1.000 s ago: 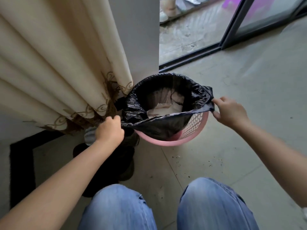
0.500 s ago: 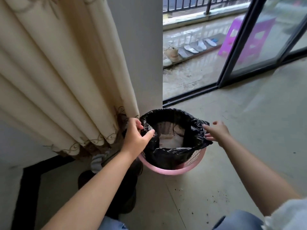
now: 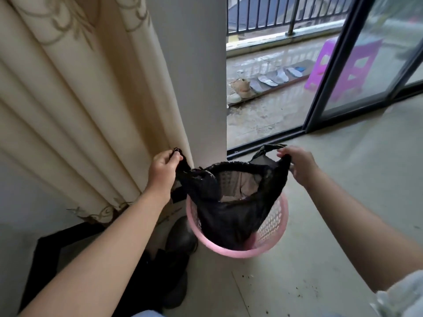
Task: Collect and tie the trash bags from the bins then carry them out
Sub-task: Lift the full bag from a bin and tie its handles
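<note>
The thin black plastic trash bag (image 3: 231, 209), freed from the pink perforated plastic bin (image 3: 270, 229) rim, is now pinched by left hand (image 3: 163, 170) and right hand (image 3: 301, 167) fingers, ready for tying.

View: a single head-worn wide-angle camera; no second view shares the scene.
Facing: forward and steeply down at the floor.
Near: forearms enter from the bottom corners, pink bin (image 3: 235, 251) close below centre.
Far: balcony railing (image 3: 283, 12) top right; curtain (image 3: 68, 99) left.
</note>
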